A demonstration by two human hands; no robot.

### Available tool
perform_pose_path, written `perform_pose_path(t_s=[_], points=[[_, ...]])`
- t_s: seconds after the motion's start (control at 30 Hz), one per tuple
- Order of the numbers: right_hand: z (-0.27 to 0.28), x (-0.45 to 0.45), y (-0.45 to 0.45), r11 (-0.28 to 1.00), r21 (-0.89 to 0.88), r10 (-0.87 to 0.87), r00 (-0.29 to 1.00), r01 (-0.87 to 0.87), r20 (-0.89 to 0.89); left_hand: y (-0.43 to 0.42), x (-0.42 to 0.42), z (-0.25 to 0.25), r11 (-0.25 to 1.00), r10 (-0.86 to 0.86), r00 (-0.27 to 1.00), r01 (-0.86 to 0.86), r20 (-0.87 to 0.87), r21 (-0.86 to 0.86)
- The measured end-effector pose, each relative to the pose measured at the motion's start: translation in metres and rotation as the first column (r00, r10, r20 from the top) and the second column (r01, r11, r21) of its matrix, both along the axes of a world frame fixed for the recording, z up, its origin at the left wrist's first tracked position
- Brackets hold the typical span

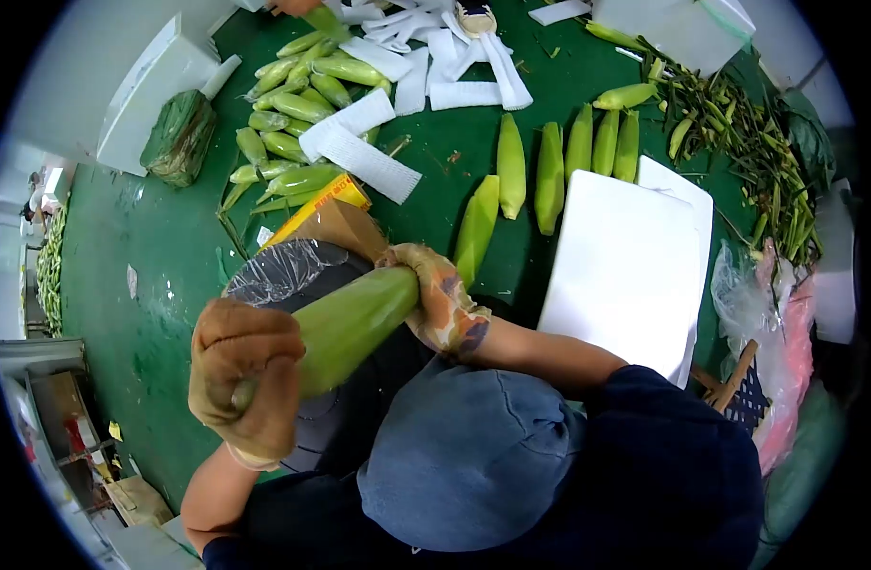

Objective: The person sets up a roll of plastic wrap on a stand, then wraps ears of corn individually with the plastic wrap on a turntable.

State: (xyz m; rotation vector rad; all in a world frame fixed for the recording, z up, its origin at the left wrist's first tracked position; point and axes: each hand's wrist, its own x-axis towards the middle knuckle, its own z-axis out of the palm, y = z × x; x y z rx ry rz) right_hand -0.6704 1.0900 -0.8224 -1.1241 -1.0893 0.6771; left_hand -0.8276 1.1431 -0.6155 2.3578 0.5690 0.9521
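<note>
A green ear of corn [359,328], still in its husk, lies slantwise between my two gloved hands. My left hand [245,375], in a brown glove, is wrapped round its lower left end. At the other end, my right hand [440,294], in a patterned glove, has its fingers closed round the corn. Just beyond is a yellow and brown box [335,214], with clear film [283,271] spread below it. Unwrapped ears [511,166] stand in a row farther right.
Several film-wrapped ears [302,106] are piled beyond the box, among white foam sleeves [369,161]. White trays [621,261] lie at right, near husk scraps [739,142] and a plastic bag [787,351]. Another person's hand [295,7] shows at the top edge. A blue-grey cap [469,456] fills the lower middle.
</note>
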Motion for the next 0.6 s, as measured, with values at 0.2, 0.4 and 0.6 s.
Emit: perform_pose_path(t_s=[0.2, 0.4, 0.6], points=[[0.002, -0.006, -0.006, 0.978, 0.143, 0.125, 0.976, -0.151, 0.177, -0.005, 0.008, -0.016, 0.883, -0.392, 0.874, 0.445, 0.286, -0.148], [-0.076, -0.064, -0.016, 0.67, 0.132, 0.736, 0.676, -0.731, 0.006, -0.007, 0.002, -0.037, 0.726, -0.443, 0.86, 0.509, 0.252, -0.462], [-0.162, -0.055, -0.028, 0.538, 0.106, 0.729, 0.398, -0.836, -0.557, -0.024, 0.01, -0.029, 0.396, -0.118, 0.953, 0.302, 0.279, -0.867]])
